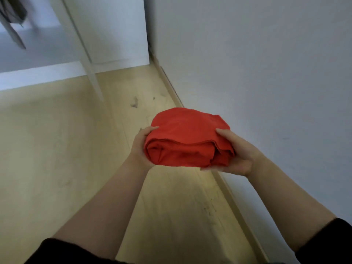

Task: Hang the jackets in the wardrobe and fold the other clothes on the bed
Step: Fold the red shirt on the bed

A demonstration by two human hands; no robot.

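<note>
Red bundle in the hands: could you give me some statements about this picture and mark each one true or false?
1. Both the left hand and the right hand hold the red garment. True.
2. The red garment lies on the wooden floor. False: it is held above the floor.
3. Dark clothing hangs in the white wardrobe at upper left. True.
4. The red garment is spread out flat. False: it is folded into a compact bundle.
</note>
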